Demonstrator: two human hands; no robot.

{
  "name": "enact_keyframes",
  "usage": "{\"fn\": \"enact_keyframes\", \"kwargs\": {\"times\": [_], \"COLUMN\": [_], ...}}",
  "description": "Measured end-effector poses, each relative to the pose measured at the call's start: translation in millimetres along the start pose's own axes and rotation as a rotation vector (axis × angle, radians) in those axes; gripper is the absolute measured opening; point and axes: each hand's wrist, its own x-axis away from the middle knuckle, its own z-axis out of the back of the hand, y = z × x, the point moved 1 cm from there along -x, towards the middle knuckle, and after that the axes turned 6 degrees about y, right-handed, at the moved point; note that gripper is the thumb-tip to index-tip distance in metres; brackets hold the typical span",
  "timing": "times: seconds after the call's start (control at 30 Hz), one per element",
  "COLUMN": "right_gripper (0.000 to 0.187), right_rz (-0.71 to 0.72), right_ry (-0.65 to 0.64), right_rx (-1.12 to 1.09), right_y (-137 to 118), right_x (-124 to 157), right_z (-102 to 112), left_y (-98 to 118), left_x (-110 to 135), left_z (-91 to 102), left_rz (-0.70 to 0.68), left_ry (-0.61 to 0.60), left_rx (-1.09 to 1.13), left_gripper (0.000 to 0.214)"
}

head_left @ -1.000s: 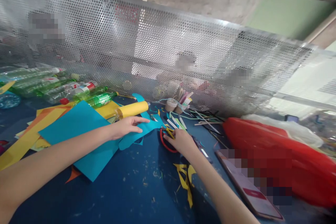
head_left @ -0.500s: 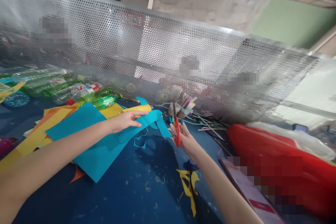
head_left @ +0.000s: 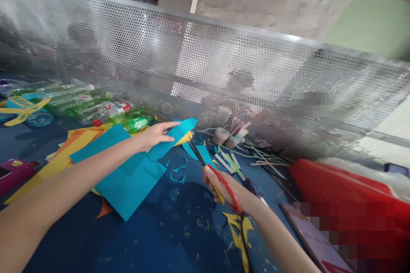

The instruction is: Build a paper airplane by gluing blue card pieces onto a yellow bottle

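My left hand (head_left: 153,136) pinches a curved blue paper piece (head_left: 184,128) with a rounded end, holding it above the table. My right hand (head_left: 237,184) grips scissors with red and yellow handles (head_left: 228,185). Their dark blades point up and left, with the tips close to the blue piece; whether they touch it I cannot tell. Beneath my left forearm lies a large blue sheet (head_left: 128,185) over yellow and orange sheets (head_left: 64,153). Small blue offcuts (head_left: 177,175) are scattered below the held piece.
Plastic bottles (head_left: 137,123) lie along the back left, before a perforated metal panel (head_left: 205,59). Tape rolls (head_left: 220,135) and sticks stand behind the scissors. A red bag (head_left: 339,183) occupies the right. Yellow scraps (head_left: 237,230) and a magenta tool (head_left: 16,175) lie nearer.
The scissors have swung from upright to pointing left toward the blue piece. My left hand has raised and turned that piece. The whole view has shifted slightly.
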Motion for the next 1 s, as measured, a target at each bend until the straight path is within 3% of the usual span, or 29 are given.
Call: {"fn": "enact_keyframes", "kwargs": {"times": [0.23,0.4,0.7,1.0], "right_gripper": [0.052,0.051,0.053,0.054], "right_rz": [0.016,0.023,0.004,0.005], "right_ry": [-0.045,-0.062,-0.059,-0.058], "right_rx": [0.002,-0.011,0.0,0.022], "right_y": [-4.3,-7.4,-6.7,-13.2], "right_x": [2.1,4.9,4.6,7.2], "right_z": [-4.8,-7.0,-10.3,-9.8], "left_y": [8.9,5.8,4.5,10.0], "left_x": [8.3,10.8,12.4,14.4], "left_z": [-13.2,-18.7,-19.9,-21.4], "left_rz": [-0.001,0.001,0.063,-0.019], "left_ry": [-0.103,-0.245,-0.23,-0.223], "left_rx": [-0.129,-0.068,-0.204,-0.23], "left_gripper": [0.065,0.067,0.067,0.067]}}
